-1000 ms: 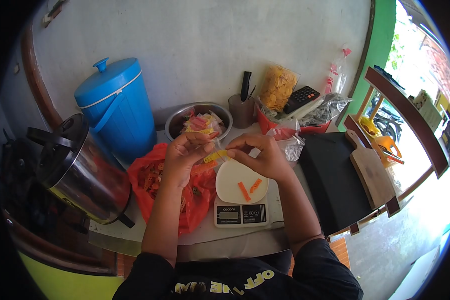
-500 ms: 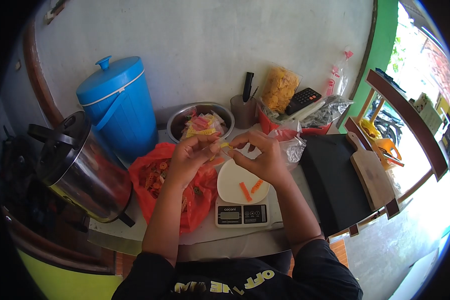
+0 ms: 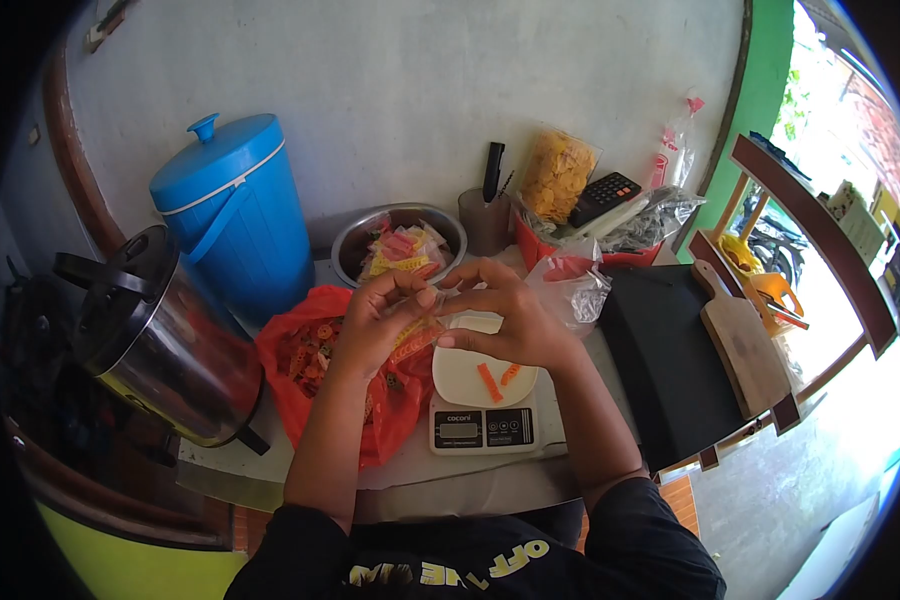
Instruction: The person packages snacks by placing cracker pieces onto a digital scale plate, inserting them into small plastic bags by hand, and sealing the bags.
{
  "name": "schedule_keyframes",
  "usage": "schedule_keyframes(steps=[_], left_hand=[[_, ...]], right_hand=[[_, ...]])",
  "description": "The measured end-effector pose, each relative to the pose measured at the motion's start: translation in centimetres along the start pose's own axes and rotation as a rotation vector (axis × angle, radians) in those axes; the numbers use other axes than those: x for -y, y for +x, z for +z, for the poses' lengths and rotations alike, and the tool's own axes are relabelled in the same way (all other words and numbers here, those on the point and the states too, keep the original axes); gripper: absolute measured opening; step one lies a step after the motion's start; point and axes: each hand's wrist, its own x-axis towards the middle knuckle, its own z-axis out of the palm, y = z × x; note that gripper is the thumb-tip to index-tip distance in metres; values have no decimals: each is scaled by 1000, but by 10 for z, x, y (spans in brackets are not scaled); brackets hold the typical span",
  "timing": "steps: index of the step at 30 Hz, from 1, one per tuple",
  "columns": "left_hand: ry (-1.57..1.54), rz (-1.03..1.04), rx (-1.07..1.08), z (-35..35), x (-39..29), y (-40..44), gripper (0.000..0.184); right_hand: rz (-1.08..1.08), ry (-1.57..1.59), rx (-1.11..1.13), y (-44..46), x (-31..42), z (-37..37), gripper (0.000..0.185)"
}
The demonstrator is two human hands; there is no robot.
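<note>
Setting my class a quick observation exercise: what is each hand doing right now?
Left hand: closed on a small clear plastic packet of snack pieces.
Right hand: thumb and fingers parted by the packet; any grip cannot be told.

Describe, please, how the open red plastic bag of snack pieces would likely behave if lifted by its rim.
The red plastic bag would probably sag and fold, as its thin sides lie creased and slumped. Its loose snack pieces might slide together or spill, since the mouth is wide open.
</note>
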Motion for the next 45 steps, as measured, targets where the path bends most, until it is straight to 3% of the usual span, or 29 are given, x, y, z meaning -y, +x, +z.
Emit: schedule_keyframes(steps=[6,15,24,27,30,33,36,39,42,45], left_hand=[[110,88,-41,2,5,1,14],[164,183,-92,6,12,2,21],[314,246,-101,9,4,-1,23],[295,264,-89,9,6,0,23],[297,273,-103,12,6,-2,20],[316,266,-84,10,2,-1,16],[343,280,-136,6,0,2,15],[346,267,-231,-10,-5,5,17],[263,243,-262,-26,-2,10,18],[164,166,-250,-28,1,10,19]], right_hand=[[51,-230,42,-3,9,-13,21],[155,201,-90,1,7,-2,18],[96,-31,-98,-1,5,2,18],[145,248,-126,0,1,7,17],[202,317,-79,-1,-1,12,16],[95,30,-53,-3,-3,5,19],[270,188,-113,0,3,-9,21],[532,-115,152,-8,-18,-16,22],[606,-485,639,-15,-31,-2,31],[592,-529,794,-20,-45,19,40]])
